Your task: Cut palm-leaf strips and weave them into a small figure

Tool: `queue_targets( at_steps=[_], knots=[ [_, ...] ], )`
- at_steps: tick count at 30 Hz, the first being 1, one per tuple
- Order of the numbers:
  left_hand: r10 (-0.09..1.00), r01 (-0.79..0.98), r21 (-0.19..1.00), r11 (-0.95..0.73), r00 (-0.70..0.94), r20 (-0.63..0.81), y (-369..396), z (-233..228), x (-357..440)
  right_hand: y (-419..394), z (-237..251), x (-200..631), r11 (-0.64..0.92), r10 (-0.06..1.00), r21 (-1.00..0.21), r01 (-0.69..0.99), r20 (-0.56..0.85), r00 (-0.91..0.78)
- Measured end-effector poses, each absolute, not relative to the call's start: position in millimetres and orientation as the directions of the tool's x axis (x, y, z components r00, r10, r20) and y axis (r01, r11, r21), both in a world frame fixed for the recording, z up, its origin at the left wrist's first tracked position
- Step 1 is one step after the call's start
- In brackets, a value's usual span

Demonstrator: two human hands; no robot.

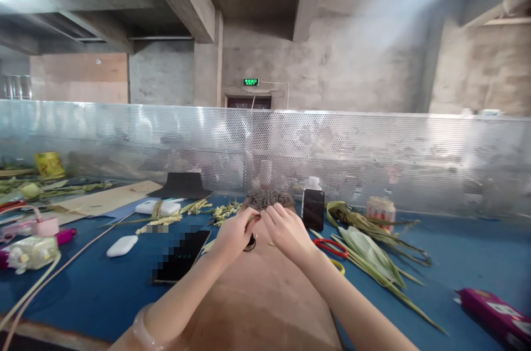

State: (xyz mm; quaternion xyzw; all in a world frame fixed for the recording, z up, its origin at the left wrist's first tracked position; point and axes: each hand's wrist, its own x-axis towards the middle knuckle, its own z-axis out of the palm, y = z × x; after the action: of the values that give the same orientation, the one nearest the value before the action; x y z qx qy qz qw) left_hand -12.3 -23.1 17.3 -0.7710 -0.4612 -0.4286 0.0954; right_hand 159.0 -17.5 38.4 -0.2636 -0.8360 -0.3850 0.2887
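Note:
My left hand (234,232) and my right hand (286,229) meet over a brown cardboard sheet (257,296) on the blue table (456,251). Both pinch a thin strip of palm leaf (254,219) between their fingertips. Just beyond the fingers lies a dark woven piece (269,198). A small dark loop (250,244) hangs below my left hand. A pale bracelet (143,329) sits on my left wrist.
A phone (181,257) lies left of my arms; another phone (313,209) stands upright behind. Red scissors (332,247) and green leaves (369,251) lie right. White cases (121,245), leaf scraps (226,210), a can (380,208) and a perforated metal screen (373,157) are nearby.

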Motion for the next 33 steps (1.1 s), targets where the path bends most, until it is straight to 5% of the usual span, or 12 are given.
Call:
queue_targets(
  at_steps=[10, 13, 15, 19, 23, 27, 33],
  knots=[
    [0.548, 0.789, -0.019, -0.614, 0.444, 0.709, -24.6, 16.6, -12.1, -7.8, 47.2, 167.7, 0.619, 0.265, 0.491, 0.613, 0.604, -0.751],
    [0.531, 0.761, -0.052, -0.646, 0.497, 0.686, -28.0, 17.7, -11.8, -1.0, 50.1, 174.8, 0.722, 0.336, 0.355, 0.594, 0.572, -0.749],
    [0.511, 0.726, -0.038, -0.686, 0.518, 0.686, -30.7, 18.1, -10.7, 4.5, 51.8, 181.2, 0.829, 0.395, 0.143, 0.541, 0.535, -0.746],
    [0.521, 0.647, 0.149, -0.748, 0.433, 0.736, -34.2, 17.9, -6.0, 12.4, 53.1, 193.0, 0.867, 0.472, -0.402, 0.296, 0.468, -0.747],
    [0.655, 0.504, 0.488, -0.713, 0.229, 0.721, -32.6, 17.4, -2.0, 13.1, 47.2, 190.8, 0.692, 0.582, -0.706, 0.151, 0.422, -0.695],
    [0.742, 0.355, 0.665, -0.657, 0.147, 0.654, -28.2, 17.2, -1.4, 12.6, 34.4, 174.3, 0.581, 0.654, -0.813, 0.02, 0.453, -0.606],
    [0.765, 0.267, 0.724, -0.636, 0.096, 0.637, -24.7, 17.4, -0.9, 6.5, 20.8, 152.3, 0.522, 0.738, -0.85, -0.069, 0.49, -0.464]
  ],
)
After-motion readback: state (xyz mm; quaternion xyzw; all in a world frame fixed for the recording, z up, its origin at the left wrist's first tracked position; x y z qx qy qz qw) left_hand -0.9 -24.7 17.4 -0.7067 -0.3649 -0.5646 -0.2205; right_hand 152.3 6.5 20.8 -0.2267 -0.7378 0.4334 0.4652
